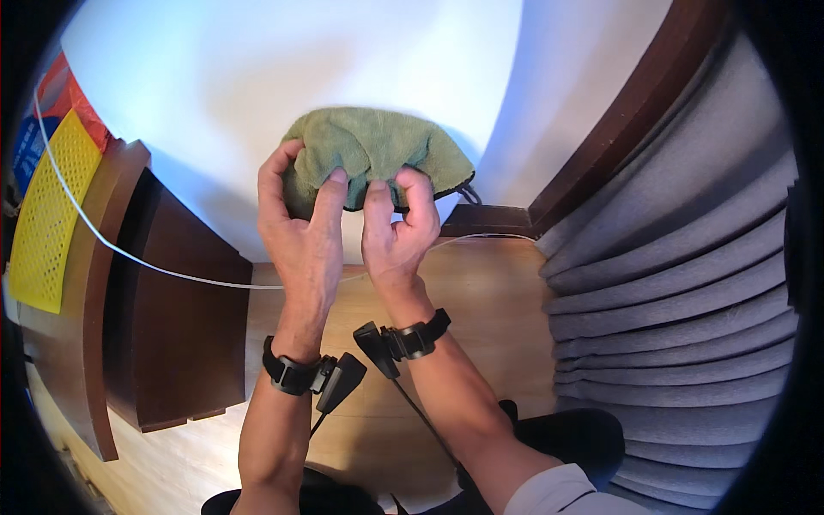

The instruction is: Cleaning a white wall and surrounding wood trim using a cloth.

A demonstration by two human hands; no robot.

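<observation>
Both hands grip a green cloth (pixel 380 138) with a dark edging and a small hanging loop at its right corner. My left hand (pixel 302 219) has the cloth's left part, its thumb in front and a fingertip showing at the side. Close beside it, my right hand (pixel 402 225) pinches the lower middle edge between thumb and curled forefinger. The cloth is bunched and creased around the thumbs. Behind it stands a white wall (pixel 277 71); whether the cloth touches the wall I cannot tell. Other fingers are hidden behind the cloth.
A dark wooden cabinet (pixel 187 302) stands at left, with a yellow perforated mat (pixel 51 212) and a red plastic bag (pixel 71 96) on top. A white cable (pixel 174 273) crosses below the wall. Grey curtains (pixel 669 322) hang at right beside a dark wooden frame (pixel 618 122).
</observation>
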